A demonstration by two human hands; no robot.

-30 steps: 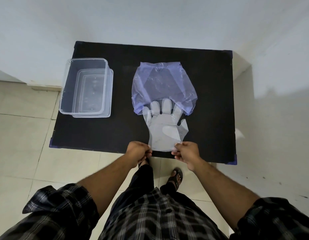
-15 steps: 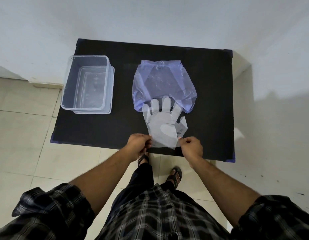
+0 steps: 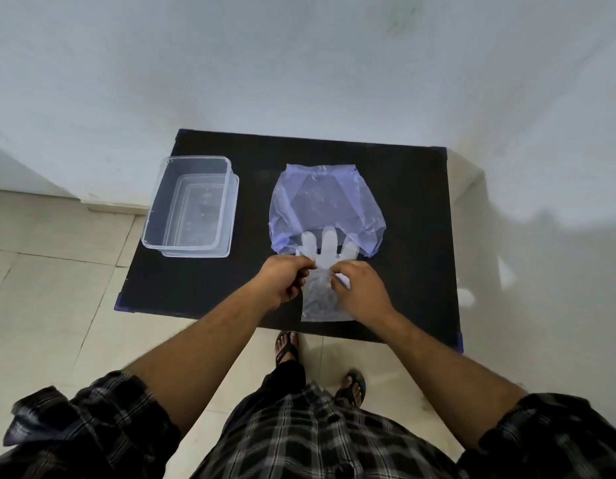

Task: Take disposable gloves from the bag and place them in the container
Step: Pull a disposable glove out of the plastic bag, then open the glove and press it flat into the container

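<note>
At the centre of the frame, a translucent white disposable plastic glove [image 3: 325,295] lies flat on the black rectangular table [image 3: 413,216], its fingertips tucked into the mouth of a crinkled pale purple plastic bag [image 3: 325,205]. The left hand [image 3: 282,280] and right hand [image 3: 360,292] each pinch the glove's palm area at its sides. A clear rectangular plastic container [image 3: 192,205] sits at left of the table, well apart from the bag.

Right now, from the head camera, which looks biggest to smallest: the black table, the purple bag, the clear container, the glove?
1. black table
2. purple bag and clear container: too alike to rank
3. glove, partly hidden by both hands
</note>
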